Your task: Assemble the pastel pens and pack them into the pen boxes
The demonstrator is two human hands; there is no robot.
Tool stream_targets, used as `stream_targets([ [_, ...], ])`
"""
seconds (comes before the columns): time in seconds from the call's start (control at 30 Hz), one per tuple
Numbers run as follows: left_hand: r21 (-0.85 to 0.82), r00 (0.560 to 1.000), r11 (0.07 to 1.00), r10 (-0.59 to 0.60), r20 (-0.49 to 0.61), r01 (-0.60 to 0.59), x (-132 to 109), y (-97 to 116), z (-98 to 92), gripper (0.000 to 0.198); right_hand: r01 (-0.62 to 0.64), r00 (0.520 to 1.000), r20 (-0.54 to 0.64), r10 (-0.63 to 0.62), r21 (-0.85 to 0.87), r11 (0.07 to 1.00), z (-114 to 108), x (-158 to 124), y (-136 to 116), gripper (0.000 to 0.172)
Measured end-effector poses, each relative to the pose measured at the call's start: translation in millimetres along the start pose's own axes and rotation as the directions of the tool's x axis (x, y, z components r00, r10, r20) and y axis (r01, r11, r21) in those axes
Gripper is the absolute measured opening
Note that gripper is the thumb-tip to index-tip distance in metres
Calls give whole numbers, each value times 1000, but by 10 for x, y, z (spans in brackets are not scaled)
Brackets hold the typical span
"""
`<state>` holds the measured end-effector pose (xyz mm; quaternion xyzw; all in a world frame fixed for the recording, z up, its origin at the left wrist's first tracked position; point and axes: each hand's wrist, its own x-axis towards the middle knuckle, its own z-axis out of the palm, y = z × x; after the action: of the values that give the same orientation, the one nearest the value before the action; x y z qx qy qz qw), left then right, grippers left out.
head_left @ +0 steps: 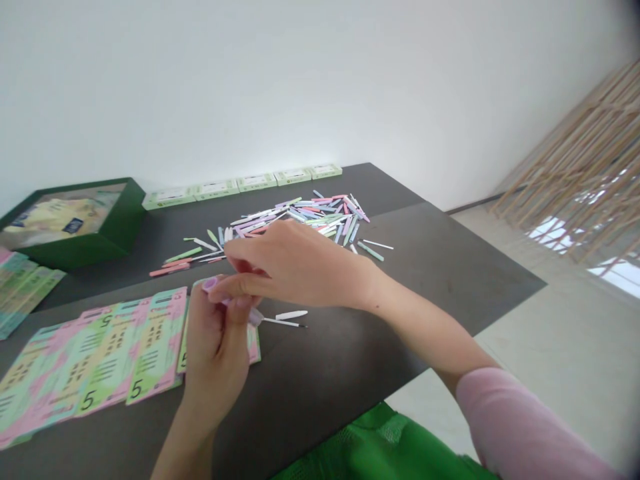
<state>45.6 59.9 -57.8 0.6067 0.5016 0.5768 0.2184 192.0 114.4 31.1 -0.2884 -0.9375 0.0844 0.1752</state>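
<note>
My left hand (216,347) is closed around a small lilac pen-shaped tool (212,285), with its tip poking up above the fingers. My right hand (290,263) reaches across from the right and pinches the same lilac piece with thumb and forefinger. Both hands hover over the dark table (400,280), just above a row of pastel cards printed with "5" (100,360). A white and lilac tool (283,319) lies on the table right beside my hands.
A scattered pile of several pastel tools (305,217) lies behind my hands. A row of light green boxes (240,183) runs along the far edge. A dark green box (70,220) stands at far left, with more cards (20,287) beside it.
</note>
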Motion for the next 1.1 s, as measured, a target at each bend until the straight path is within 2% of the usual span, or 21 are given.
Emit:
stream_targets([
  [0.07,199,996,976,87,25,-90,-2,-54,-15,8,1,998,59,2,-54,999,35,-30,-64,35],
  [0.13,244,992,963,106,62,-118,-18,-94,-12,4,-16,993,117,29,-112,994,89,-59,-109,34],
  [0.23,293,996,955,26,85,-50,-51,-135,17,3,-42,991,116,66,-198,979,221,-81,-87,35],
  [0.3,315,994,949,-36,101,2,-69,-167,38,5,-26,995,89,45,-211,977,324,-90,-28,33],
  [0.4,301,989,953,-76,126,35,-87,-230,67,17,-33,996,71,46,-175,984,449,-111,58,29],
  [0.53,293,982,953,-120,145,74,-105,-317,131,29,-51,991,107,74,-202,978,555,-141,154,23],
  [0.7,233,976,968,-133,172,91,-144,-413,236,33,-128,989,69,131,-44,991,673,-188,289,22],
  [0.87,171,922,973,-203,330,153,-165,-485,295,51,-262,965,69,254,189,946,707,-252,322,18],
  [0.93,200,912,973,-186,365,118,-158,-503,283,59,-303,953,65,297,277,912,698,-269,362,17],
  [1.03,288,914,955,-178,365,71,-151,-527,211,64,-290,953,-1,304,293,911,729,-282,514,17],
  [1.1,313,924,944,-209,320,106,-166,-544,132,66,-267,960,-10,279,251,930,802,-288,650,19],
])
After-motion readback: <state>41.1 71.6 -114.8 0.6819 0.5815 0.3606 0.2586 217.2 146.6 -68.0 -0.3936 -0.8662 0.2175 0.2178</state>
